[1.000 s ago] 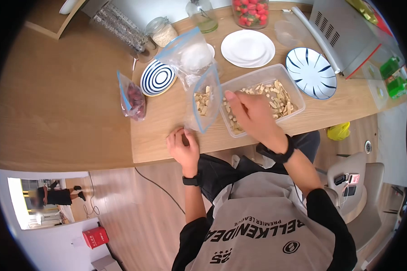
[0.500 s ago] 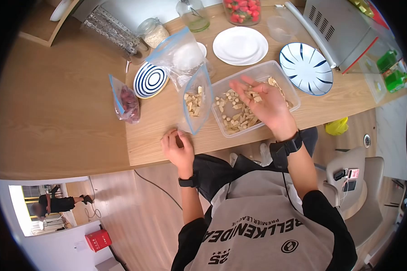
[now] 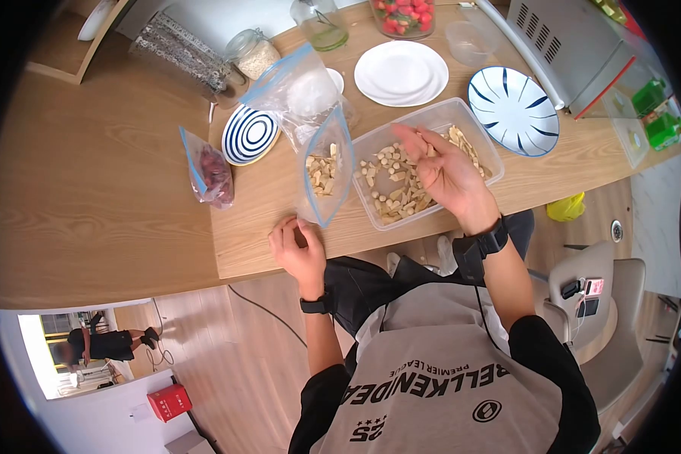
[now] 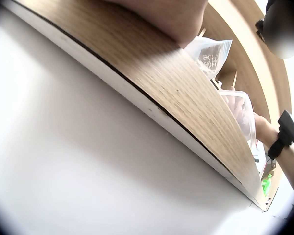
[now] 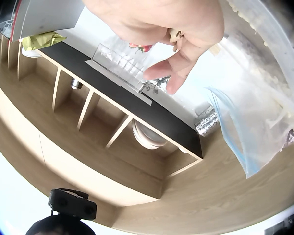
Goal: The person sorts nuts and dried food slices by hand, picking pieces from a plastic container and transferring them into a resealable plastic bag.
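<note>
The right hand (image 3: 452,178) is over a clear plastic container (image 3: 494,178) of pale, dry pieces (image 3: 401,203), its palm partly turned up. In the right wrist view, the right hand (image 5: 169,29) has some fingers curled round a small pale piece (image 5: 175,35), while two digits extend. Left of the container stands an unsealed blue-edged zip bag (image 3: 343,198) with similar pieces (image 3: 322,172) inside. The left hand (image 3: 299,250) rests at the table's front edge just below that bag, fingers loosely curled, with nothing visible in it.
Behind the bag lies another zip bag (image 3: 284,76) with white contents. A bag of dark red items (image 3: 214,178) and a blue-ringed plate (image 3: 248,136) are on the left. White plates (image 3: 401,72), a striped plate (image 3: 513,111) and a strawberry jar (image 3: 403,15) stand behind the container.
The right hand has moved from the container's left side towards its middle and right, and its palm has turned upward. The left hand has stayed at the table edge.
</note>
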`<state>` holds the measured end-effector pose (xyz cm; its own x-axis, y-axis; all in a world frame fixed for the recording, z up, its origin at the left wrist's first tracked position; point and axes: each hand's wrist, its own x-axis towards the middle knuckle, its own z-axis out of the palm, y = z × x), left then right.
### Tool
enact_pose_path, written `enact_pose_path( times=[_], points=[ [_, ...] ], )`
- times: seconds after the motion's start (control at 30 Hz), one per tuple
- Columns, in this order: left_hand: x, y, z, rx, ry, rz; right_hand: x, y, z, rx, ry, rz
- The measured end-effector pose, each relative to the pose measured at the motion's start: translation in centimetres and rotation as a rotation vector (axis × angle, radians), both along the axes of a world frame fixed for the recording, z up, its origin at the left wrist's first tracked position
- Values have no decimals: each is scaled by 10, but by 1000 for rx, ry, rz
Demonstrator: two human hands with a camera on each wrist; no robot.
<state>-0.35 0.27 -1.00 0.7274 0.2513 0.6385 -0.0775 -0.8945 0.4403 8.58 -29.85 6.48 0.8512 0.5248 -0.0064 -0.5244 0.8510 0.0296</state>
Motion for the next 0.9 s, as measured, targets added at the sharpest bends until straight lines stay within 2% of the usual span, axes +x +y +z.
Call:
enact_pose_path(
  times=[0.13, 0.2, 0.23, 0.3, 0.43, 0.6, 0.8, 0.9],
  points=[
    [0, 0, 1, 4, -4, -3, 9, -6, -23, 1, -81, 75],
    [-1, 0, 0, 2, -3, -3, 9, -3, -17, -26, -159, 62],
    [0, 0, 0, 2, -4, -3, 7, -3, -13, -26, -160, 62],
    [0, 1, 1, 3, 4, -4, -2, 1, 16, -291, 60, -28],
    [-1, -1, 1, 3, 5, 3, -4, 2, 18, -303, 75, -36],
    [-1, -1, 1, -13, 3, 3, -6, 5, 21, -445, -7, -90],
    [-1, -1, 2, -19, 2, 4, -7, 4, 18, -443, -75, -74],
    [-1, -1, 3, -9, -16, -5, -9, 5, 22, -489, -30, -84]
  ],
)
